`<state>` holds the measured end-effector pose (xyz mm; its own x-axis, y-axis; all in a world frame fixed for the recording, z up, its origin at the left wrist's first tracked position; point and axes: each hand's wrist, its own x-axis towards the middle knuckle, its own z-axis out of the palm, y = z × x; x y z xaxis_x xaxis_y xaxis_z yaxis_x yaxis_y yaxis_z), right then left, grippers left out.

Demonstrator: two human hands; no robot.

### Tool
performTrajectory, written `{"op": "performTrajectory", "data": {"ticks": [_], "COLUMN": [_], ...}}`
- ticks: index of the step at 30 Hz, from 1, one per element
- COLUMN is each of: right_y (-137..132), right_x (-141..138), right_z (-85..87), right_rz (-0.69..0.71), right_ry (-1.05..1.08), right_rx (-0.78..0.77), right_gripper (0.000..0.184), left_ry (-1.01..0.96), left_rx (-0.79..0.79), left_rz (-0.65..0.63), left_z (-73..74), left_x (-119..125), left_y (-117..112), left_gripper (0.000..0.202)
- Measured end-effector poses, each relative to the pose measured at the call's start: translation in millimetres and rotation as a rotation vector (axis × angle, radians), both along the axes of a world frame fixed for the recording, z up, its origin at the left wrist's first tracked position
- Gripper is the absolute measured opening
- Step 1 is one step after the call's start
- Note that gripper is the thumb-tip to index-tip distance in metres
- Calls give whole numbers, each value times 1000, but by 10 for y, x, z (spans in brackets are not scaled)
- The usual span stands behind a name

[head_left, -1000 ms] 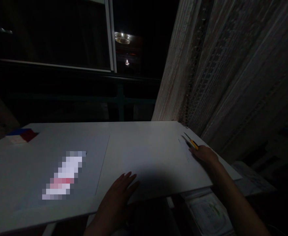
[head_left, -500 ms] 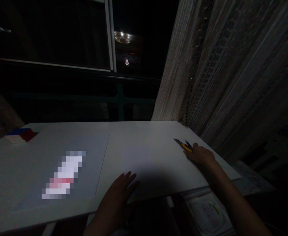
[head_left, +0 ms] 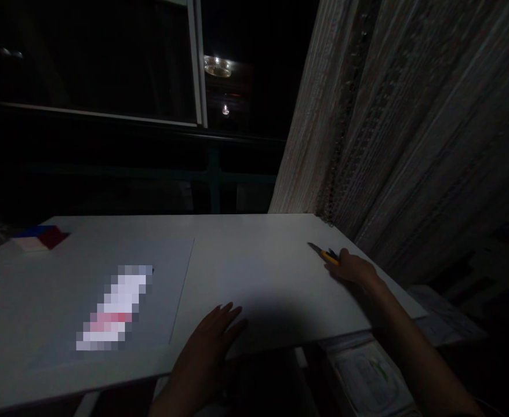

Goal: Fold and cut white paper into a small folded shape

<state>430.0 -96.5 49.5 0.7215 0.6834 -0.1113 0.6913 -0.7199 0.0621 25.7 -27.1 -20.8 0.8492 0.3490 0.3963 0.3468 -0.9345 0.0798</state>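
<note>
My right hand (head_left: 354, 267) is at the right side of the white table (head_left: 254, 231). Its fingers are closed round the yellow handle of what looks like a utility knife (head_left: 329, 257), whose grey blade points left and away from me. A small black piece shows beside the handle; what it belongs to I cannot tell. At the near edge rests my left hand (head_left: 213, 336), holding nothing, fingers apart. Just beyond it lies a faint pale sheet of paper (head_left: 241, 275), partly in shadow.
On the left, a large pale sheet (head_left: 174, 260) bears a bright, pixelated object (head_left: 122, 295). A blue, red and white block (head_left: 39, 237) stands at the far left. A curtain (head_left: 367, 116) hangs on the right; below the table edge is a pack with a pale lid (head_left: 370, 373).
My right hand has shifted very slightly, and the black piece now shows closer against the yellow handle. The left hand stays in place. The view has moved a little.
</note>
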Motion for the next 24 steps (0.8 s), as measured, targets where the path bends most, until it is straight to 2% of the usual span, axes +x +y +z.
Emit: {"op": "performTrajectory", "data": {"ticks": [5, 10, 18, 21, 24], "right_y": [69, 137, 178, 143, 143], "right_x": [44, 84, 91, 13, -149], "right_z": [-25, -27, -11, 52, 96], "right_rz": [-21, -15, 4, 12, 30], "right_ry": [-12, -3, -24, -40, -11], "right_rx": [38, 63, 58, 134, 253], "right_gripper": [54, 57, 53, 53, 46], "left_ry": [5, 16, 12, 35, 35], "left_rx": [11, 5, 13, 58, 127], "left_rz": [2, 12, -6, 2, 67], "left_z": [-20, -20, -9, 1, -98], "left_x": [-2, 1, 2, 15, 49], "left_y": [1, -7, -3, -34, -112], "left_gripper": [60, 60, 59, 60, 57]}}
